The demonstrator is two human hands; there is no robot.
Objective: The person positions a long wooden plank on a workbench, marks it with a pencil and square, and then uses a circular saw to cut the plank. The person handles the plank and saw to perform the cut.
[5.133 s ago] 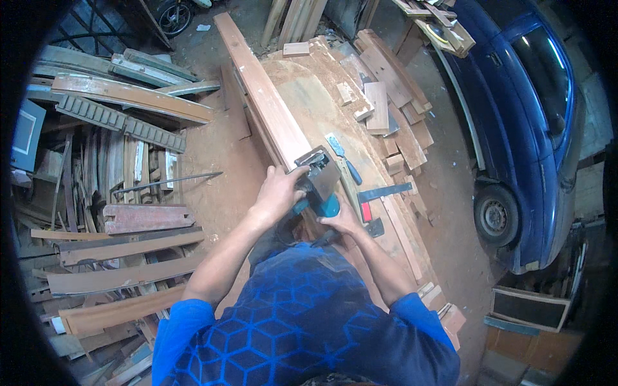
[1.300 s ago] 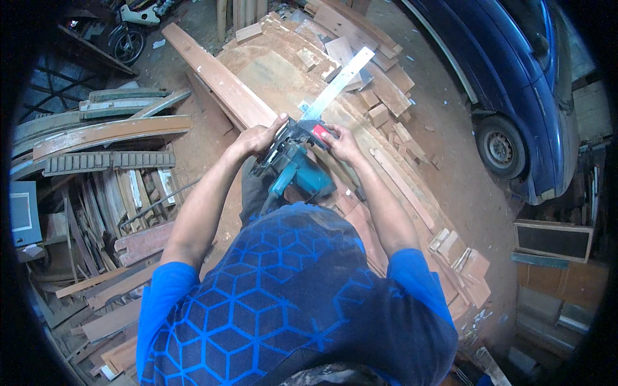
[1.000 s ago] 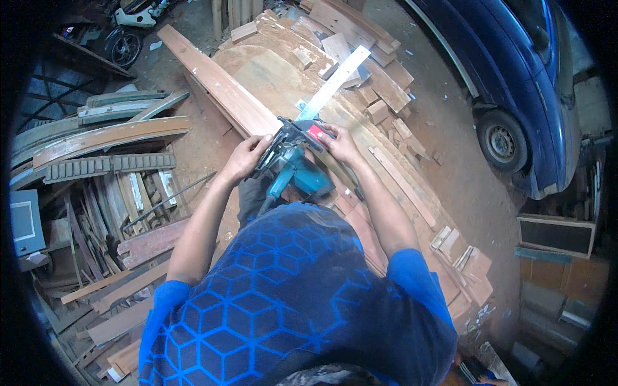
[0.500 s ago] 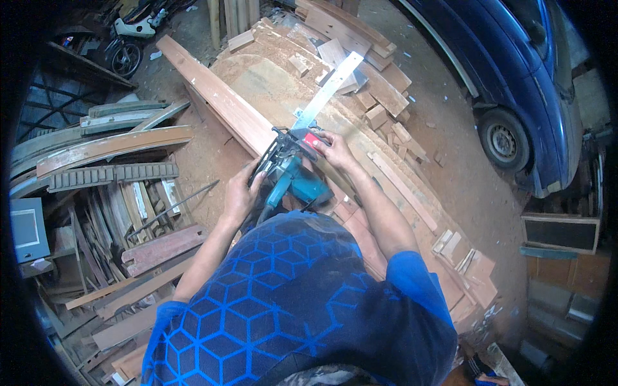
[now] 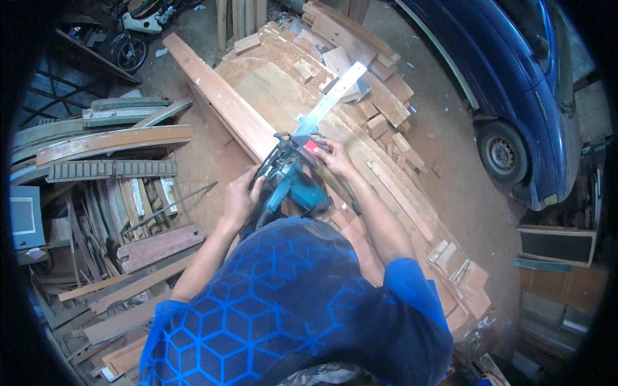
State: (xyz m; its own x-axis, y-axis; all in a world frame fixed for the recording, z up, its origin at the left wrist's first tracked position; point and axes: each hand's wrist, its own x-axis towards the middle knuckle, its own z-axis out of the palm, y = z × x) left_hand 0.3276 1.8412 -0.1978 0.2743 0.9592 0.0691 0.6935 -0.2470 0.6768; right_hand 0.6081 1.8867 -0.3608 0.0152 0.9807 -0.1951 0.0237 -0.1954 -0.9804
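Close in front of my body is a teal and black circular saw (image 5: 299, 188), its dark base plate tilted up at the left. My left hand (image 5: 242, 198) is closed on the edge of that base plate. A small red object (image 5: 311, 148) is pinched between the thumb and fingers of my right hand (image 5: 336, 158), against the saw's far side. From there a broad steel rule (image 5: 331, 98) slants away to the upper right, over the workbench. Just beyond the saw lies the near end of a long planed board (image 5: 222, 106). My hands partly hide the saw's base.
Sawdust covers part of the workbench (image 5: 257, 80), with offcuts (image 5: 376, 125) along its right side. Stacked old boards (image 5: 154, 248) and curved wooden pieces (image 5: 116, 147) fill the left. A blue car (image 5: 515, 83) stands at right, a motorbike (image 5: 132, 48) at far left.
The view has shifted slightly. The saw, the rule and both hands keep nearly the same positions relative to each other, and both grips hold.
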